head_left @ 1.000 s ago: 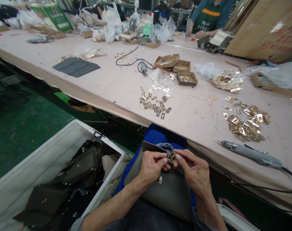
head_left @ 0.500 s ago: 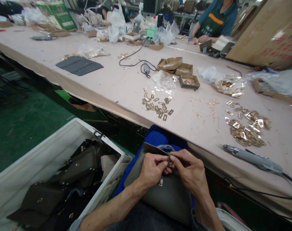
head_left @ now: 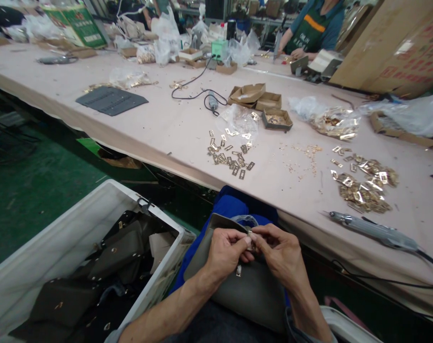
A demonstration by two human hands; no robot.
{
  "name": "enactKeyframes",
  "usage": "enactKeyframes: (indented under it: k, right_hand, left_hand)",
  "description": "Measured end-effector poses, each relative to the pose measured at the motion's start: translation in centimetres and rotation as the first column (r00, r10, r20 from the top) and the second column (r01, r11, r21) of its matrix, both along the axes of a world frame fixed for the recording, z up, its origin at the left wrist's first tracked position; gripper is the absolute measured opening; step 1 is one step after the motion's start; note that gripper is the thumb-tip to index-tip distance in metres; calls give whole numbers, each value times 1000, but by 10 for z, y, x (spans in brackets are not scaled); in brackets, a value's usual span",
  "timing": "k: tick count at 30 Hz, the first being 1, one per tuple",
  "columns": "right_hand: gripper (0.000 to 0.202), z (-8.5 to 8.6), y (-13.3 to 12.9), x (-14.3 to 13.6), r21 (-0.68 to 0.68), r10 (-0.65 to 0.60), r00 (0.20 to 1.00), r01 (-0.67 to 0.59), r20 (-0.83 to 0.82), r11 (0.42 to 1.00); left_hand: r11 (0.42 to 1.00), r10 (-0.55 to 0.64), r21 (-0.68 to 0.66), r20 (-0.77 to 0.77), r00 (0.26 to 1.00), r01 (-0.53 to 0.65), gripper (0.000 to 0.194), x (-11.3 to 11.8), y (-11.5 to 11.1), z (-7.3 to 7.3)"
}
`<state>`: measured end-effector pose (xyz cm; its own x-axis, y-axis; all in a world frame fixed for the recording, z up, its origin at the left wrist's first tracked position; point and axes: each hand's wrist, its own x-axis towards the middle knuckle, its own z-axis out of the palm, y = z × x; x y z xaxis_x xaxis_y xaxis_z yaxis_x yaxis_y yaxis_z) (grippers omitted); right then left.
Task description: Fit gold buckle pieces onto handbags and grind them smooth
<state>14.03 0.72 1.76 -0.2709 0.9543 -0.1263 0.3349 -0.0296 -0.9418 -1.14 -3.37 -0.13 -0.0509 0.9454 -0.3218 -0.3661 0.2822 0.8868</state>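
Observation:
A grey-olive bag (head_left: pixel 245 300) lies across my lap, with a small metal clasp part (head_left: pixel 238 270) on its front. Above it my left hand (head_left: pixel 226 250) and my right hand (head_left: pixel 278 247) meet at the bag's flap (head_left: pixel 223 222). Between their fingertips is a small gold metal plate (head_left: pixel 250 234), mostly covered by the fingers. Both hands are closed in a pinch at this plate. Whether the flap's edge is also caught between the fingers I cannot tell.
Gold plates (head_left: pixel 230 157) lie scattered on the table (head_left: pixel 159 128), with another pile (head_left: pixel 369 186) to the right. An electric screwdriver (head_left: pixel 373 231) rests near the table edge. At left stands a white bin (head_left: pixel 111 190) of dark bags. A co-worker (head_left: pixel 312 28) is across the table.
My fingers have closed further over the gold plate, which now shows less and appears turned. The view has shifted slightly; the bag stays on my lap.

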Motion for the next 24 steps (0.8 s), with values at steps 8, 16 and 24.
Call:
enactKeyframes:
  k: [8, 16, 24]
  right_hand:
    - [31, -2, -35, -1, 48, -64, 984, 57, 166, 997]
    - [37, -12, -37, -2, -53, 3, 999, -1, 47, 999]
    - [39, -10, -41, -3, -26, -16, 999, 17, 46, 1000]
  left_hand:
    - [991, 125, -14, -182, 975, -130, 23, 9, -2, 0]
    - [970, 122, -214, 28, 992, -113, 27, 7, 6, 0]
    - [962, 128, -251, 56, 990, -110, 38, 11, 14, -3]
